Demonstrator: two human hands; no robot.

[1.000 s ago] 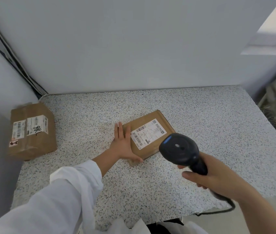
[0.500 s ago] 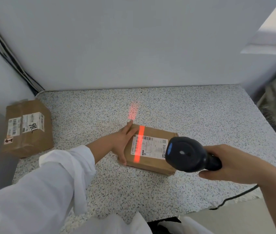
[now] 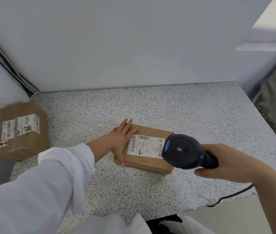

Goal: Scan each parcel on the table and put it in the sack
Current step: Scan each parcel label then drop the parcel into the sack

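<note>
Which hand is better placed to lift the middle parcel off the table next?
Left. The left hand lies with straight fingers on the left end of the middle parcel and holds nothing. The right hand grips the barcode scanner, so it is probably less free to lift.

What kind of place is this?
Likely a courier or parcel-sorting station: a labelled cardboard parcel under the left hand, a second parcel at the table's left edge, a barcode scanner in the right hand.
</note>
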